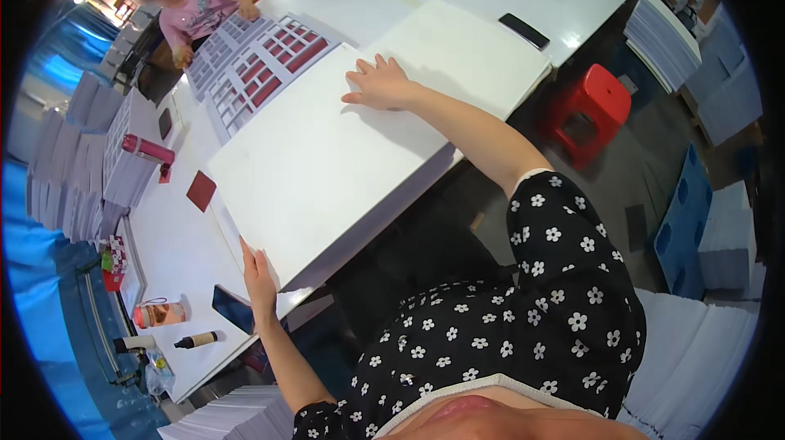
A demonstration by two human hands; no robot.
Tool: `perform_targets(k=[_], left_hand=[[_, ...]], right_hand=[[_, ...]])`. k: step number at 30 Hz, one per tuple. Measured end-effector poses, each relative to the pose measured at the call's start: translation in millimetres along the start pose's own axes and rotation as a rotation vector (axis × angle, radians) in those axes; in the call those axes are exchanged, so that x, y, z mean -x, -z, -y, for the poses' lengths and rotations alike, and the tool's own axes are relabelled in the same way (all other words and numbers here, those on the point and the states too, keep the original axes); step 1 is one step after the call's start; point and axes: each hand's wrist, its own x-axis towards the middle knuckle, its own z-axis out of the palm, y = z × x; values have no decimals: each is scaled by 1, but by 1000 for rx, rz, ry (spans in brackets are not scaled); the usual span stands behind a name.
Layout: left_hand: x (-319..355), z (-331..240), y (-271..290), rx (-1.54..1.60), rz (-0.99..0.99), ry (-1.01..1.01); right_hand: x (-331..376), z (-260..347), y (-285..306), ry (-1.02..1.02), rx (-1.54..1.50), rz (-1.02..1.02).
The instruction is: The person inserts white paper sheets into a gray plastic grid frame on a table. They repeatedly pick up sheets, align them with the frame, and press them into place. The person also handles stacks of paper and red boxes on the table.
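White, the thick stack of sheets (302, 182) lay across the near side of the table (180, 256), left of a second white stack (474, 47). The right hand (380, 86) lay palm down towards its far right end, fingers spread; the left hand (260, 280) stood at its near left corner, fingers straight, though whether it pinched the edge could not be told. Steadying the stack well probably called for light, flat right-hand pressure, without creasing that corner or nudging the compartmented trays (270, 72) at far left.

A workshop: long white worktable (163, 235), red stool (605, 101), stacks of apparently white card (57, 170).
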Motion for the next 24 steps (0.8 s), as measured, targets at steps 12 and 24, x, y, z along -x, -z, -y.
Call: perform_targets(k=[12,24], left_hand=[[6,-12,-4,60,-41,83],[11,3,2,440,-79,96]], right_hand=[[-72,-9,-30,41,7,-106],[-82,-12,-39,220,-9,-253]])
